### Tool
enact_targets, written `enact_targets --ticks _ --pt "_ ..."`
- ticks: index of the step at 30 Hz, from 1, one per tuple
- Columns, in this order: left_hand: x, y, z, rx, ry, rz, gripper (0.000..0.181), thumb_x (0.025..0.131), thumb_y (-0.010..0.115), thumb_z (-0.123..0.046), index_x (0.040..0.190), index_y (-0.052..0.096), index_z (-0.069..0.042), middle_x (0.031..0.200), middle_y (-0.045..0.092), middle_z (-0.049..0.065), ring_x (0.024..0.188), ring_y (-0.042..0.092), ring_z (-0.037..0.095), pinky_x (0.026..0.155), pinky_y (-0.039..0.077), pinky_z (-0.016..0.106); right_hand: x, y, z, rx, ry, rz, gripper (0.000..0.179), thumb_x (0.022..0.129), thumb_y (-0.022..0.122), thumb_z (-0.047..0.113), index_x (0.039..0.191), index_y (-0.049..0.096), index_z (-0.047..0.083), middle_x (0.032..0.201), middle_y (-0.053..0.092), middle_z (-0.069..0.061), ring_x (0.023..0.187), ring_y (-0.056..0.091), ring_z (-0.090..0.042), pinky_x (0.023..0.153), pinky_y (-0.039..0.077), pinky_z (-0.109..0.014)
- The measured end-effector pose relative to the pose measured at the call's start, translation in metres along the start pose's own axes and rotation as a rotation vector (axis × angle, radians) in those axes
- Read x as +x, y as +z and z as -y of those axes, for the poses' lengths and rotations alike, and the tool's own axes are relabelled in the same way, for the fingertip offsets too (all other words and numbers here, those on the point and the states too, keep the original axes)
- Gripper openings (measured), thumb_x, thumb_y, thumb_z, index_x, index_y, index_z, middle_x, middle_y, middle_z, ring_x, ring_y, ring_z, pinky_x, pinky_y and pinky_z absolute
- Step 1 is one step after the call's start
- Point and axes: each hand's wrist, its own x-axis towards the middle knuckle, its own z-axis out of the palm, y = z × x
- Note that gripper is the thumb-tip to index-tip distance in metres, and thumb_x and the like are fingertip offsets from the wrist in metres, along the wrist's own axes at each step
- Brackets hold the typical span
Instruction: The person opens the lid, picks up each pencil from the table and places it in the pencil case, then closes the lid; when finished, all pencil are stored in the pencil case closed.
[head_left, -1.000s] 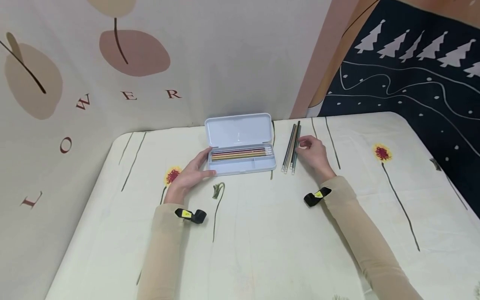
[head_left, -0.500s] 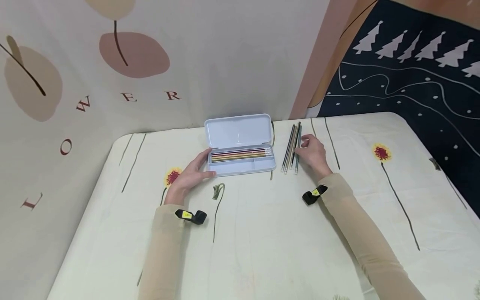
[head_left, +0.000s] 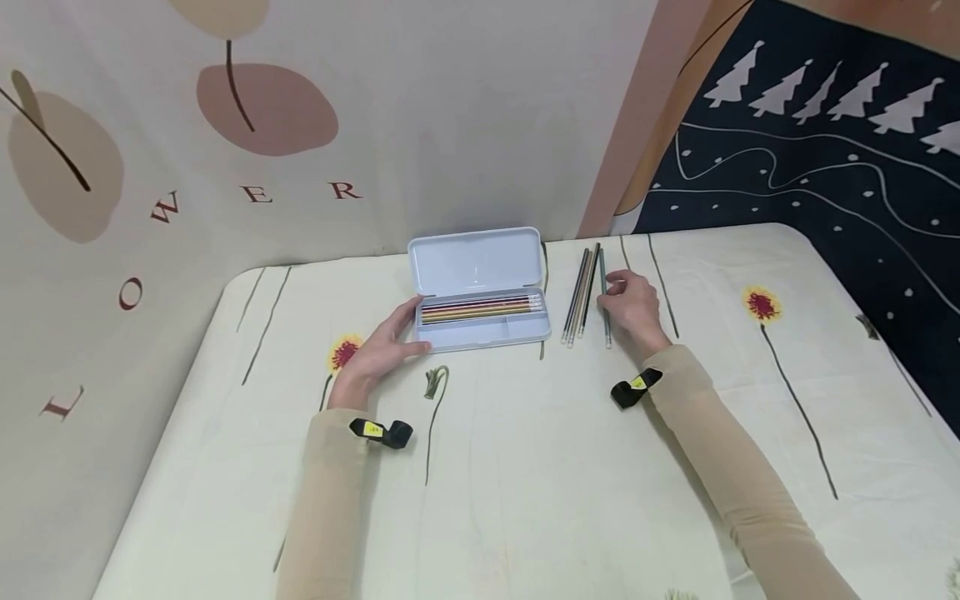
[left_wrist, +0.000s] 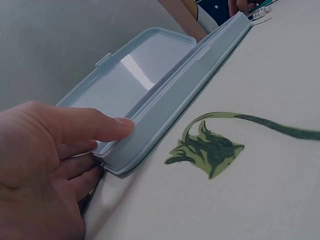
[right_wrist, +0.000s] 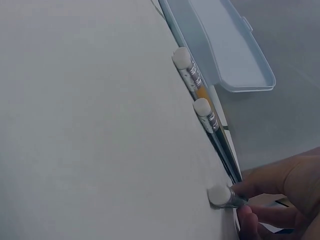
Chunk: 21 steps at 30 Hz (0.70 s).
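A light blue pencil case (head_left: 461, 336) lies with its lid up, and several coloured pencils (head_left: 480, 309) with white erasers lie in its back compartment. My left hand (head_left: 381, 350) holds the case's left end, thumb on the front wall and fingers round the end, as the left wrist view shows. To the right of the case, my right hand (head_left: 633, 310) pinches a teal pencil (head_left: 607, 332) between thumb and fingers. Its white eraser (right_wrist: 220, 195) points toward me. Beside it on the cloth lies a small group of dark and tan pencils (head_left: 576, 302).
A white cloth (head_left: 525, 467) with printed flowers covers the table. Behind it hangs a pale printed curtain (head_left: 465, 117), with a dark tree-patterned cloth (head_left: 810, 183) at the right. The raised lid (head_left: 476, 260) stands near the table's back edge.
The teal pencil has shifted slightly right, away from the other pencils, with my right hand. My left hand and the case have stayed in place.
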Motion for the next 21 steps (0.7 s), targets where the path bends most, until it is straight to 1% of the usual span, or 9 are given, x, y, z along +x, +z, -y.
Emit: enact_targets --ticks 2,5,8,11,17,21 --pt "0.000 0.000 0.000 0.002 -0.003 -0.001 0.084 0.085 0.065 0.001 0.155 0.022 -0.014 0.160 0.014 0.008 0.146 0.003 0.020 0.117 0.002 0.042 0.000 -0.001 -0.001 0.012 -0.004 -0.010 0.044 0.086 0.061 0.007 0.129 0.057 0.000 0.105 0.063 -0.016 0.091 0.058 -0.029 0.072 0.043 -0.032" --pt "0.000 0.000 0.000 0.000 -0.005 0.000 0.084 0.085 0.066 0.001 0.155 0.022 -0.014 0.160 0.014 0.008 0.146 0.004 0.020 0.117 0.003 0.042 -0.001 -0.003 -0.003 0.041 -0.001 -0.038 0.041 0.085 0.059 0.007 0.126 0.059 0.000 0.106 0.063 -0.017 0.095 0.058 -0.031 0.076 0.044 -0.034" --pt "0.000 -0.001 0.001 -0.004 -0.006 0.002 0.084 0.085 0.066 0.001 0.155 0.022 -0.015 0.160 0.015 0.008 0.146 0.004 0.019 0.117 0.003 0.042 -0.003 -0.006 -0.007 0.082 0.012 -0.071 0.039 0.086 0.057 0.007 0.124 0.061 0.001 0.110 0.064 -0.018 0.099 0.058 -0.031 0.080 0.045 -0.037" --pt "0.000 -0.001 0.001 -0.004 0.001 0.006 0.084 0.085 0.066 0.001 0.155 0.022 -0.014 0.160 0.015 0.008 0.146 0.004 0.020 0.117 0.003 0.041 -0.005 -0.009 -0.012 0.133 0.007 -0.091 0.038 0.087 0.056 0.008 0.124 0.061 0.002 0.112 0.063 -0.016 0.100 0.057 -0.029 0.081 0.045 -0.036" --pt "-0.001 -0.002 0.002 -0.001 -0.001 0.001 0.084 0.085 0.066 0.000 0.155 0.022 -0.014 0.160 0.015 0.008 0.146 0.004 0.020 0.117 0.003 0.042 -0.006 -0.013 -0.018 0.255 -0.068 -0.089 0.035 0.089 0.057 0.006 0.123 0.062 0.001 0.110 0.060 -0.015 0.094 0.053 -0.020 0.075 0.045 -0.027" --pt "0.000 -0.003 0.003 -0.005 0.003 -0.001 0.083 0.085 0.066 0.001 0.155 0.022 -0.014 0.160 0.015 0.009 0.146 0.004 0.021 0.117 0.004 0.042 -0.006 -0.012 -0.016 0.293 -0.117 -0.068 0.032 0.090 0.058 0.005 0.122 0.063 0.001 0.110 0.061 -0.015 0.093 0.052 -0.017 0.073 0.045 -0.023"
